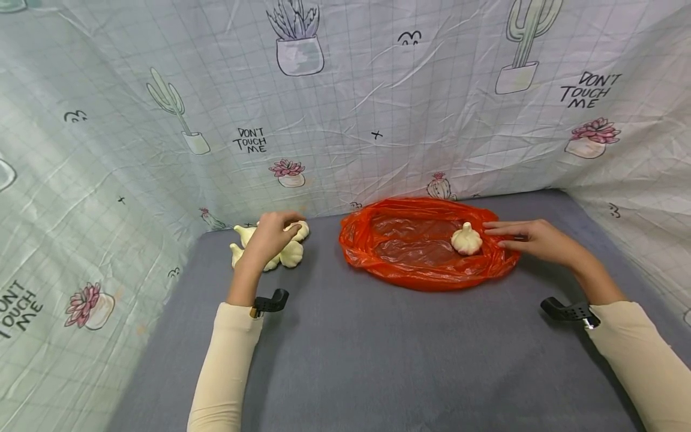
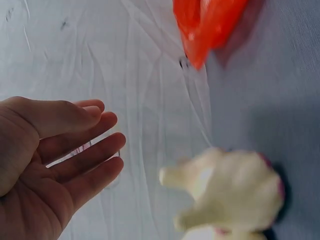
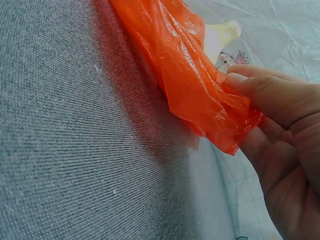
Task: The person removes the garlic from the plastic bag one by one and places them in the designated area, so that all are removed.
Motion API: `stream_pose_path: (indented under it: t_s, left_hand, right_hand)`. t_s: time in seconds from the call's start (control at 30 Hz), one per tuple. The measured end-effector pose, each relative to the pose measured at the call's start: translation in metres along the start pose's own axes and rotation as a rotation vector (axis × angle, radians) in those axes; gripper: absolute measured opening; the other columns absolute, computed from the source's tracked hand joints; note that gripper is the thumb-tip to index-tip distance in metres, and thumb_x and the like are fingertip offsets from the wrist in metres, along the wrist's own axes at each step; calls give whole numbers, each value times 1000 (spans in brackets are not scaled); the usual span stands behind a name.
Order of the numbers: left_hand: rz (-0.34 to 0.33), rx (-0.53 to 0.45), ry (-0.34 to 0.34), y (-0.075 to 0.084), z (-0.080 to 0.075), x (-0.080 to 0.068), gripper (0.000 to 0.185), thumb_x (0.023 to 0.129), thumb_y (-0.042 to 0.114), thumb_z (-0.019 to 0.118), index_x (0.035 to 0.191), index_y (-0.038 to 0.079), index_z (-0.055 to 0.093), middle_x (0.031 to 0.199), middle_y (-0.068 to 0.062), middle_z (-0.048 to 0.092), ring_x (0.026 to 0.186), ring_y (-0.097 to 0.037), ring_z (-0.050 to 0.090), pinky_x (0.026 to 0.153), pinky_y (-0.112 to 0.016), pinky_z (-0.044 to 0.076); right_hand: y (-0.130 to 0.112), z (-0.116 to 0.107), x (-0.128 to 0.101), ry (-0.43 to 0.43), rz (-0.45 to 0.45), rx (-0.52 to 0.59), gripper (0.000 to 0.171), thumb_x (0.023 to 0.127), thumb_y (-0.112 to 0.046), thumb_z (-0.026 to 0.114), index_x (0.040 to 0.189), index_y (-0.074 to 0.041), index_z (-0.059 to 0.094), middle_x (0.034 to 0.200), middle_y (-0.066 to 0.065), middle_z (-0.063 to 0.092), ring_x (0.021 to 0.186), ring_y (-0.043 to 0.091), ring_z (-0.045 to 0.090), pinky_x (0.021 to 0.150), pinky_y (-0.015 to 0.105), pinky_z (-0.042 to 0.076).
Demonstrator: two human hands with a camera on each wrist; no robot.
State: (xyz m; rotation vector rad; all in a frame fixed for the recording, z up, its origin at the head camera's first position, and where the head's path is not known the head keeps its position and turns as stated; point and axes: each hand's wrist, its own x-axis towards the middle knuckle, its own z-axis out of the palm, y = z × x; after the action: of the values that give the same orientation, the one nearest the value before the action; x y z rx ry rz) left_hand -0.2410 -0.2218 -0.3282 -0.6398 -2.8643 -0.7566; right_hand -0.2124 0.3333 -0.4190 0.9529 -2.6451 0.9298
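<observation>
Several pale garlic bulbs (image 1: pixel 291 254) lie in a cluster at the left of the table. Over them hovers my left hand (image 1: pixel 275 235); the left wrist view shows its fingers (image 2: pixel 95 155) loosely bent with nothing between them, apart from the garlic (image 2: pixel 235 190). To the right is a red plastic bag (image 1: pixel 421 279), its mouth spread wide and its rim rolled. A single garlic bulb (image 1: pixel 466 239) sits inside, near the bag's right end. At that end my right hand (image 1: pixel 534 237) pinches the rim, thumb on one side and fingers behind the plastic (image 3: pixel 200 95).
A grey cloth covers the table (image 1: pixel 388 360). Behind and at both sides hangs a pale curtain (image 1: pixel 345 120) printed with potted plants and words. Each wrist carries a black camera mount (image 1: pixel 272 302).
</observation>
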Motion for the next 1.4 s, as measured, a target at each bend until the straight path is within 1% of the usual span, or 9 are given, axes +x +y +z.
stream_pose_path:
  t_s: [0.23,0.43,0.6,0.77,0.9,0.97,1.03,1.2,1.4]
  left_hand:
    - [71,-29,5,30,17,9,23,97,3,67,118,-1,74,118,-18,73,112,-36,68,96,-50,53]
    - [124,-140,22,54,39,21,21,98,6,67,117,1,75,117,-15,74,111,-30,69,98,-43,54]
    - [182,-198,-2,77,60,33,21,99,8,66,118,6,76,118,-9,74,110,-22,68,96,-38,53]
    - [241,-234,-99,102,81,51,24,101,14,65,123,11,73,123,-6,72,110,-17,66,97,-33,52]
    - [268,-293,-184,119,97,71,25,102,18,64,126,13,72,124,-3,71,107,-11,65,92,-26,53]
    - [278,-329,-213,125,105,82,26,102,20,65,126,13,72,124,-2,71,108,-9,65,90,-23,53]
    - [292,-366,-237,130,114,92,27,102,22,66,127,13,71,124,-3,71,107,-8,65,88,-22,53]
    - [310,-414,-329,141,137,114,31,101,22,66,131,11,68,129,-2,68,111,-6,62,93,-18,49]
    - [291,-466,-422,151,162,133,38,99,20,69,134,6,66,131,-6,68,115,-5,62,98,-16,45]
  right_hand:
    - [1,0,-1,0,-1,1,31,89,-5,77,120,-12,77,127,7,71,119,-18,47,92,0,33]
    - [-1,0,-2,1,21,2,31,89,-6,77,120,-13,77,129,10,69,118,-18,46,91,0,33]
    - [-3,0,-2,1,21,4,30,90,-6,77,120,-12,77,129,12,69,118,-18,46,91,0,33]
    - [-3,0,-2,-7,33,1,30,90,-6,76,119,-13,78,129,16,68,118,-17,46,91,0,33]
    - [-4,0,-1,-6,27,18,28,89,-3,76,116,-14,79,131,15,68,119,-18,46,91,0,33]
    - [-5,0,0,-4,6,18,27,89,-2,76,113,-14,80,132,11,68,120,-18,45,91,1,34]
    - [-6,1,0,0,-5,28,26,88,-1,76,111,-14,81,134,2,67,121,-19,45,91,1,34]
    - [-6,0,-1,6,-7,37,27,86,2,77,109,-13,81,134,-13,64,120,-20,44,90,0,34]
    - [-7,-1,0,-8,24,21,28,88,-3,77,113,-15,80,135,-3,65,121,-20,42,92,0,32]
